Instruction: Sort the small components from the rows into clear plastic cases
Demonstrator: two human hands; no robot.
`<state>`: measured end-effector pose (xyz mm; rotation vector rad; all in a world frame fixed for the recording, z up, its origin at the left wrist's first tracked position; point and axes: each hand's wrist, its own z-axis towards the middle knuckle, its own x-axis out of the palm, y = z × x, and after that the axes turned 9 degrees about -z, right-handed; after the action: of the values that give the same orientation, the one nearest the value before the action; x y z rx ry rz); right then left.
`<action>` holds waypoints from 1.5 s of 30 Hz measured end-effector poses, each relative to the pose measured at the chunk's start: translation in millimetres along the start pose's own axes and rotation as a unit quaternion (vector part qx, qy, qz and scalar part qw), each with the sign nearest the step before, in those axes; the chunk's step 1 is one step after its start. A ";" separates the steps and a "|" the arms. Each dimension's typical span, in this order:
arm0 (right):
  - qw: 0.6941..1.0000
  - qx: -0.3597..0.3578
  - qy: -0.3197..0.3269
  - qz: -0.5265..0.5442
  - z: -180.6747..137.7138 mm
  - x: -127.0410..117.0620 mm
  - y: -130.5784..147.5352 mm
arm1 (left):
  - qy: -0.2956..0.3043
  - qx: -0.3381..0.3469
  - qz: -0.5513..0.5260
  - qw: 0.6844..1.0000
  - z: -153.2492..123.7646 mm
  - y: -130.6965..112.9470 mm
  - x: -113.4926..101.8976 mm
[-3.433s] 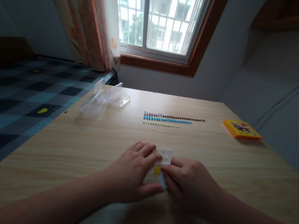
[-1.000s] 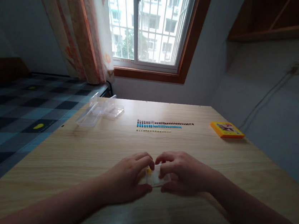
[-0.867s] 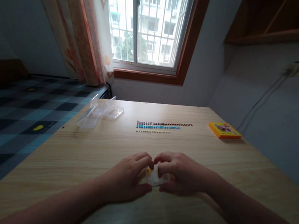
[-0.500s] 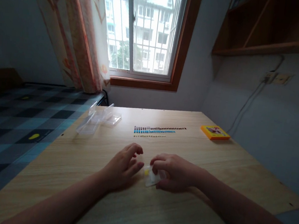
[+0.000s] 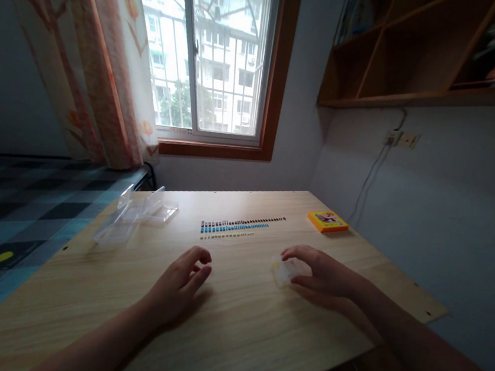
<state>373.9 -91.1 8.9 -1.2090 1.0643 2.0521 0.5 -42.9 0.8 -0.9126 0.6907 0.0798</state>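
Item 1. Right hand (image 5: 324,273): we log it lying on the tabletop (image 5: 248,334), right of centre. Its grip is closed about a small clear box (image 5: 285,269), with the fingers over the far side and the thumb at the near side. The box rests on the wood. Something yellow (image 5: 275,264) shows through its left end; we cannot tell what it is.

Item 2. Left hand (image 5: 183,279): we log it well apart from the box, at centre-left, with its edge on the tabletop. The grip is released, the fingers loosely curled around nothing.

Item 3. Rows of small pieces (image 5: 238,226): we count three parallel lines beyond both hands. The dark line is farthest, the blue is in the middle, and the pale, shortest line is nearest.

Item 4. Open clear cases (image 5: 136,220): these stand at the far left of the tabletop with their lids raised, touching one another.

Item 5. Yellow box (image 5: 327,221): it lies flat at the far right, near the wall.

Item 6. Surroundings: we note a barred window (image 5: 217,57), a patterned curtain (image 5: 87,60), a wooden shelf (image 5: 422,68) and a bed (image 5: 25,208) with a checked cover on the left.
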 end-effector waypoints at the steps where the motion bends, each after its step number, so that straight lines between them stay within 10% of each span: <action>1: 1.000 0.013 -0.004 -0.015 -8.2 -4.8 -13.5 | -0.002 -0.002 -0.001 1.000 0.3 2.3 0.5; 11: 0.959 0.203 -0.021 -0.196 -82.1 -51.3 -129.8 | 0.000 -0.003 0.006 1.000 2.8 11.3 2.2; 21: 0.949 0.234 -0.062 -0.200 -93.3 -53.1 -197.6 | 0.034 0.001 0.013 0.999 5.3 15.3 1.9; 45: 0.914 0.241 -0.233 -0.229 -82.7 -22.1 -232.8 | 0.077 0.029 0.007 0.997 7.3 16.1 1.8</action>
<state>598.1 -32.6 -79.8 -0.5961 0.8728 1.4816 0.1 -27.8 -8.5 -0.8639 0.8385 0.0007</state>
